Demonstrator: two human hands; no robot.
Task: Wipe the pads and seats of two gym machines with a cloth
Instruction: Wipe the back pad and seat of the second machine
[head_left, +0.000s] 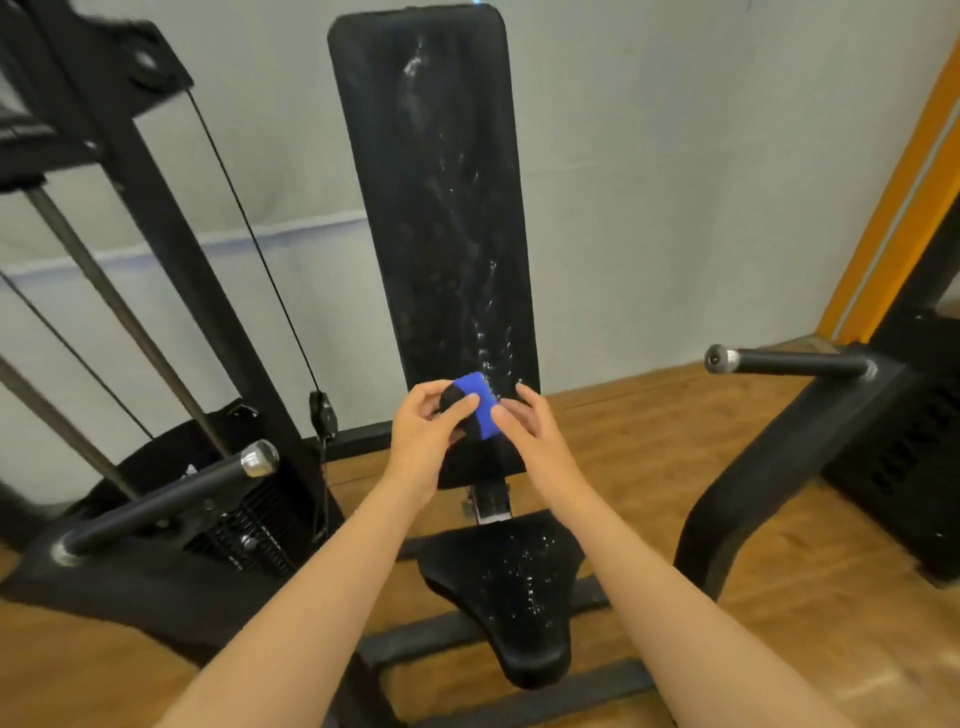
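A tall black back pad (441, 197) stands upright in front of me, streaked with wet droplets down its right side. Below it is the black seat (514, 592), also speckled with droplets. My left hand (423, 441) grips a small blue and black folded cloth (475, 408) in front of the pad's lower end. My right hand (530, 431) touches the cloth's right side with its thumb and fingers slightly bent; whether it holds the cloth is unclear.
Black machine handles (171, 499) (784, 361) jut out on both sides at hand height. A weight stack frame with cables (244, 223) stands at left. An orange and black upright (898, 208) rises at right. Wooden floor (810, 545) surrounds the machine.
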